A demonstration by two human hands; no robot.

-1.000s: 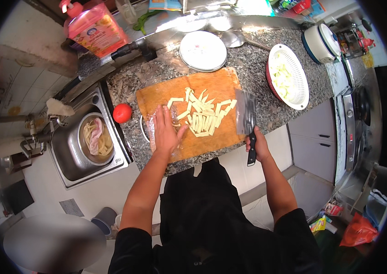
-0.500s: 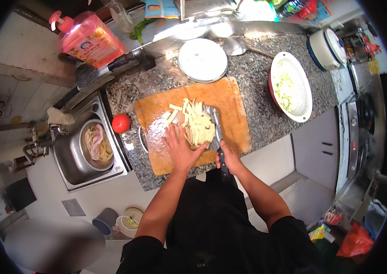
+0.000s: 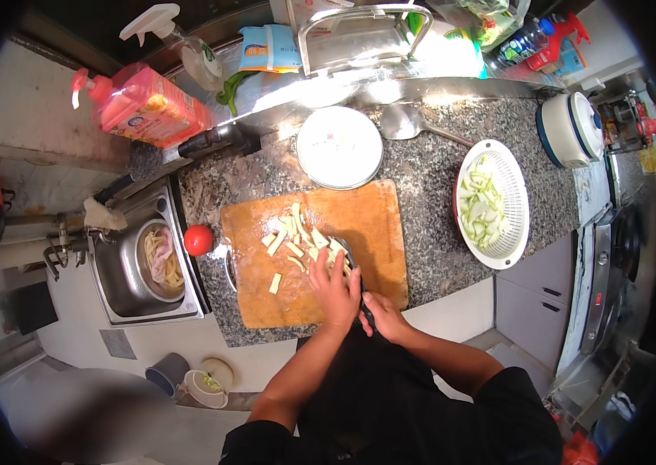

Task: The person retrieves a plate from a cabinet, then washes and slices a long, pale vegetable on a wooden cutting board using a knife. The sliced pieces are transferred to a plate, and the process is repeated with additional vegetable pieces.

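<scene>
A wooden cutting board lies on the speckled stone counter. Pale vegetable strips are scattered on its middle. My left hand presses flat on a pile of strips that sits on a knife blade near the board's front edge. My right hand grips the knife's dark handle just off the front edge of the board, right beside my left hand. Most of the blade is hidden under my left hand and the strips.
A white colander of green-white slices stands to the right, a white plate behind the board, a red tomato at its left. A sink holding a bowl is further left. A metal ladle and a white pot lie behind.
The strips were spread over the board, then gathered. My hands and the knife have come nearer the board's front edge, with a pile of strips on the blade.
</scene>
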